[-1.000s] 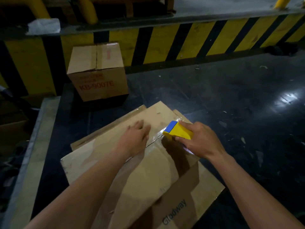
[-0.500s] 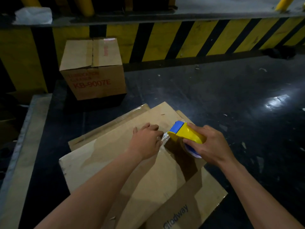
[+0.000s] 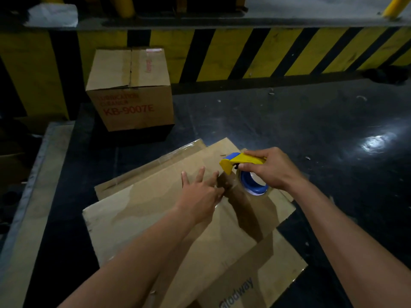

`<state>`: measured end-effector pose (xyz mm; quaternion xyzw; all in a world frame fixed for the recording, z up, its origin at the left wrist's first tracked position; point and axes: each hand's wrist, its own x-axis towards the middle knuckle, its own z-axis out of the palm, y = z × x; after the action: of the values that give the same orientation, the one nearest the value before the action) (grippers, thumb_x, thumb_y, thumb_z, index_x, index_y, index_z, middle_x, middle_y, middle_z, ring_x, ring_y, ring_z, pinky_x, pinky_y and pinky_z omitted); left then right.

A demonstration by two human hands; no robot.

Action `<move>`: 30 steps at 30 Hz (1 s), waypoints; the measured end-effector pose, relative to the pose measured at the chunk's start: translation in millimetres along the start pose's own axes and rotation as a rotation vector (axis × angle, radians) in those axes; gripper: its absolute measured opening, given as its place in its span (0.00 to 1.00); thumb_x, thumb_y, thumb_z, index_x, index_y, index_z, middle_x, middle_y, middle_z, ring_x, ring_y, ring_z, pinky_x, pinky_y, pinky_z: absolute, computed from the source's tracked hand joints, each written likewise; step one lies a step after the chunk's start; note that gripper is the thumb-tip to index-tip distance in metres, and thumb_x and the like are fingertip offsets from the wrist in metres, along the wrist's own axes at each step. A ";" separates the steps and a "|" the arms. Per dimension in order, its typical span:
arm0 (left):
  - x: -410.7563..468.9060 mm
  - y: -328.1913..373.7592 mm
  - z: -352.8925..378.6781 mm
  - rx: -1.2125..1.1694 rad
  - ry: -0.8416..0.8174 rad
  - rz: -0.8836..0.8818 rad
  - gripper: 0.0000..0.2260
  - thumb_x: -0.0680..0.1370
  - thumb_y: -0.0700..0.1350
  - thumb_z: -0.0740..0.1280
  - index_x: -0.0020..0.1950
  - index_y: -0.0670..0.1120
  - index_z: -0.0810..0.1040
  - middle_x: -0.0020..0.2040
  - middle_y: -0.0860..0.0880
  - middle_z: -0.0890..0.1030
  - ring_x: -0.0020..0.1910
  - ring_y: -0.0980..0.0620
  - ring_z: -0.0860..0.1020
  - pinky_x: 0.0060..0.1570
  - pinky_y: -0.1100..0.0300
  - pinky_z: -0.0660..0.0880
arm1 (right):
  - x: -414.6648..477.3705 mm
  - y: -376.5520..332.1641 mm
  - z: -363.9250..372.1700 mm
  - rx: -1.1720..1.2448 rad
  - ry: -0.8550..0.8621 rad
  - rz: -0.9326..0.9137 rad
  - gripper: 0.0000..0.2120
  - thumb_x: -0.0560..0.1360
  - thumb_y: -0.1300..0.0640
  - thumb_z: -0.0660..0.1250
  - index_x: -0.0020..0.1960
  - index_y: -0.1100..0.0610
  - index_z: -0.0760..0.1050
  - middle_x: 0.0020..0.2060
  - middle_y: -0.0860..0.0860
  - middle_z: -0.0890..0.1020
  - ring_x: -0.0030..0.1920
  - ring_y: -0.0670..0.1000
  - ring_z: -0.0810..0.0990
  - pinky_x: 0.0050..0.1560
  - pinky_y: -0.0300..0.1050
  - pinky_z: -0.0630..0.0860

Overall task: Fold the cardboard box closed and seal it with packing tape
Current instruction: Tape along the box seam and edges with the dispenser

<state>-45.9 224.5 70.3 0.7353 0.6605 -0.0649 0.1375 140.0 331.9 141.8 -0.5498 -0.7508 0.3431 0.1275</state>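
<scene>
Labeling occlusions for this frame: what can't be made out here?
- Head view: tape end, hidden between left hand and tape dispenser held in right hand.
- Flattened cardboard box: near part cut off by the bottom edge and covered by the forearms.
- Closed box: upper print lines too dim to read.

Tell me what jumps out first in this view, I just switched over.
The yellow-and-blue tape dispenser in the right hand, raised over the flattened cardboard box at centre. The left hand rests spread on it. Behind, a closed carton printed KB-9007E sits against the yellow-and-black striped wall.
</scene>
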 end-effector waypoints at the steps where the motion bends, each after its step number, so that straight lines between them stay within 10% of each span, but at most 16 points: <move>1: -0.2 0.3 0.0 -0.003 -0.008 -0.006 0.18 0.85 0.56 0.55 0.75 0.61 0.70 0.84 0.51 0.51 0.82 0.37 0.45 0.70 0.22 0.46 | 0.7 0.0 -0.2 0.025 0.003 0.010 0.27 0.68 0.41 0.75 0.65 0.47 0.78 0.61 0.47 0.81 0.56 0.49 0.78 0.54 0.50 0.75; 11: -7.4 5.6 1.2 -0.112 0.046 -0.076 0.21 0.85 0.58 0.49 0.79 0.66 0.58 0.83 0.56 0.50 0.82 0.43 0.43 0.73 0.27 0.39 | -19.3 0.3 -16.9 -0.055 -0.050 -0.031 0.28 0.70 0.41 0.74 0.68 0.46 0.75 0.63 0.50 0.79 0.53 0.49 0.76 0.49 0.46 0.72; 30: 13.0 31.8 -0.2 -0.278 0.172 -0.316 0.16 0.80 0.62 0.64 0.66 0.63 0.78 0.79 0.54 0.67 0.81 0.42 0.55 0.72 0.24 0.47 | -50.9 20.8 -9.2 -0.151 -0.048 -0.004 0.32 0.70 0.37 0.71 0.71 0.44 0.71 0.64 0.52 0.79 0.58 0.55 0.77 0.50 0.48 0.71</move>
<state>-13.0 234.0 70.5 0.5995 0.7793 0.0690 0.1691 179.1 292.2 144.4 -0.5481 -0.7784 0.2983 0.0685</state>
